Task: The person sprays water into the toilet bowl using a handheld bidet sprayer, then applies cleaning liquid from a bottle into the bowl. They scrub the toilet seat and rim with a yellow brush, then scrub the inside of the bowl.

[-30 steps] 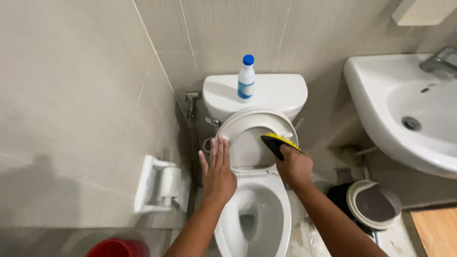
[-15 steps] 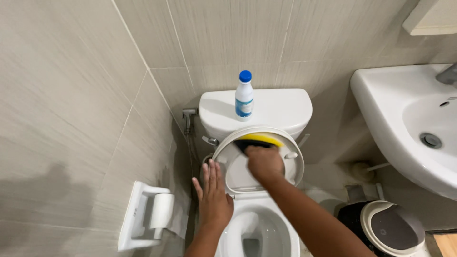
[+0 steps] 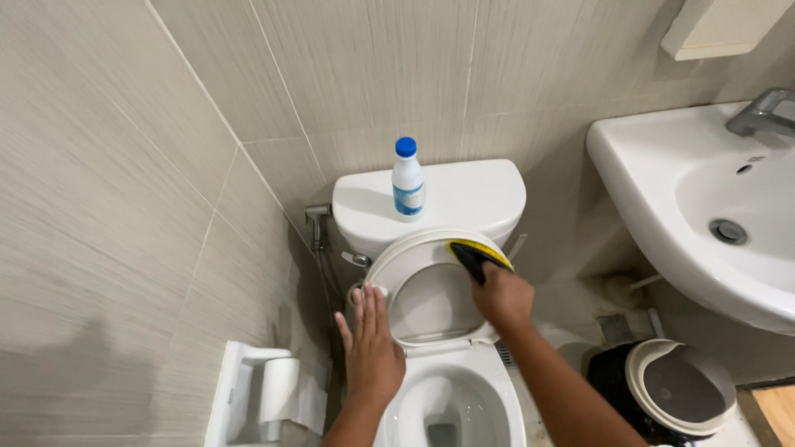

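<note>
One toilet (image 3: 447, 389) is showing; one white bottle (image 3: 407, 179) is standing at twelve o'clock; one sponge (image 3: 478, 257); one sink (image 3: 662, 190) at three o'clock; one bin (image 3: 675, 389); one paper roll (image 3: 280, 389); two hands.

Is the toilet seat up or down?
Up. The toilet seat leans back against the tank, leaving the bowl open below, while the left hand presses its edge.

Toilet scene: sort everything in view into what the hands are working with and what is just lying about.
In use: left hand and raised seat; right hand and sponge.

Lying about: bottle, cistern, sink, bin, paper roll.
</note>
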